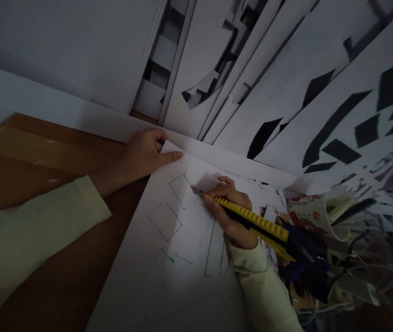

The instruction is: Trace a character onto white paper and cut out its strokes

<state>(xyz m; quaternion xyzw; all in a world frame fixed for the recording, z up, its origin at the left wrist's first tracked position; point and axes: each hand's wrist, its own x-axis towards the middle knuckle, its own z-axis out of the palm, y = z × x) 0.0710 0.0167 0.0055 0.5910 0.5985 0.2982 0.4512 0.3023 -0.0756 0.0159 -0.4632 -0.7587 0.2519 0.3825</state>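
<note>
A white sheet [182,244] with green-drawn squares and lines lies slanted over the wooden table. At the sheet's top corner, my left hand [149,154] pinches the edge, thumb on top and fingers curled behind. My right hand [232,210] is closed round a yellow and black utility knife [255,221]. The knife's blade points left, its tip by the right corner of the upper drawn square. Whether the tip touches the sheet is hard to tell.
White boards with black cut-out shapes [341,124] stand along the back. A printed paper cup [308,214] lies tipped at the right, beside tangled cables and paper scraps. Bare wooden tabletop [44,157] shows at the left.
</note>
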